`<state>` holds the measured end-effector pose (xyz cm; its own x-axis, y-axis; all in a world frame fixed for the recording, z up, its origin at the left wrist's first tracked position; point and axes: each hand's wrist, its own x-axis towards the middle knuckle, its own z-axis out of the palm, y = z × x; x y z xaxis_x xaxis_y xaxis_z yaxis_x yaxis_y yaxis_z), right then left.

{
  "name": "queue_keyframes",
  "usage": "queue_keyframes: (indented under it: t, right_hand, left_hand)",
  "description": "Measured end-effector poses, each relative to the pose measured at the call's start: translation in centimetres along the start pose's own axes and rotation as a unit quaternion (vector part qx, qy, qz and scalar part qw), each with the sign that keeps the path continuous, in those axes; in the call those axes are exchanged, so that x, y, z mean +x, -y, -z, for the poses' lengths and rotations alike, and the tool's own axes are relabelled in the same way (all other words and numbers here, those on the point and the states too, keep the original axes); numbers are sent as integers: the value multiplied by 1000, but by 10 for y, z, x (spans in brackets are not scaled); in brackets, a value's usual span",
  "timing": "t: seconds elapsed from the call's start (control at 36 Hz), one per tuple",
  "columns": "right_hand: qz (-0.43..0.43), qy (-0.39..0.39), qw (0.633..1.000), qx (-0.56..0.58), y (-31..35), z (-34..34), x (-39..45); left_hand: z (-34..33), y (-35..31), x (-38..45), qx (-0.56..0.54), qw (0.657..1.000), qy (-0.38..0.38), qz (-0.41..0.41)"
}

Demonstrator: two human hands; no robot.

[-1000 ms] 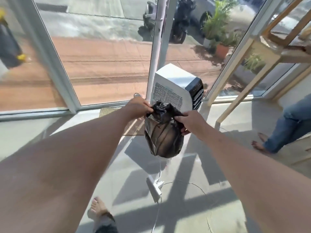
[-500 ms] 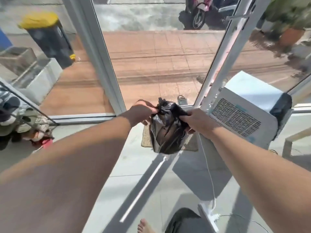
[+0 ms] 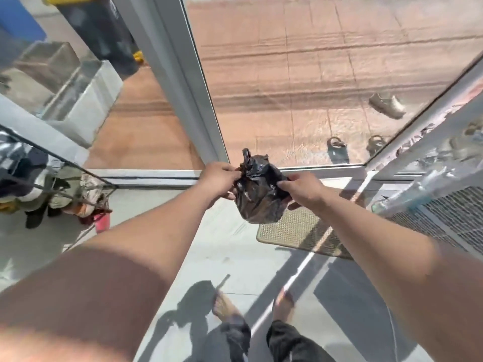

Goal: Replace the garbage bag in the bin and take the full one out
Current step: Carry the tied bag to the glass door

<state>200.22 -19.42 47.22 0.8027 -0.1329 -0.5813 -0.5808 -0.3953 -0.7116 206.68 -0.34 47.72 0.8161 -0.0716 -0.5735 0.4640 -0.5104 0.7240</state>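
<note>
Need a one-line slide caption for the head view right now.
Both hands, left hand and right hand, grip a small tied black garbage bag above the doormat at the glass door.

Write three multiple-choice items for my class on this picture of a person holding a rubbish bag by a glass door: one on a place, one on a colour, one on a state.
1. Where does the woven doormat lie?
A. outside on the paving
B. inside, on the floor by the glass door
C. on the shoe rack

2. What colour is the garbage bag?
A. white
B. blue
C. black

3. How is the bag held?
A. off the floor, in both hands
B. resting on the floor
C. in one hand only

Key: 1 B, the mat sits on the floor this side of the door frame. 2 C, its plastic is glossy black. 3 A, the left hand and right hand grip it in mid-air.
</note>
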Motion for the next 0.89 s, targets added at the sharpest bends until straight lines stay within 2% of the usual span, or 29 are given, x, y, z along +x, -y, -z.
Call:
queue_keyframes:
  t: [0.19,0.42,0.53,0.67,0.75,0.89]
  right_hand:
    - [-6,-48,999,-20,10,-59,152]
    - [-71,-80,991,-79,-46,-162,333]
    - [-101,-95,989,-51,-84,-216,419]
    - [-139,-59,988,40,-129,-254,486]
    - [-134,-59,987,67,-144,-273,509]
    - [-127,-153,970,141,-151,-286,541]
  left_hand:
    - [24,44,151,-33,999,4,17]
    - [14,152,328,-40,997,16,63]
    - [4,216,406,-8,997,1,81]
    - [-5,266,461,-9,996,-10,94]
    - [-15,299,488,9,996,11,83]
    - [-25,310,490,24,999,7,44]
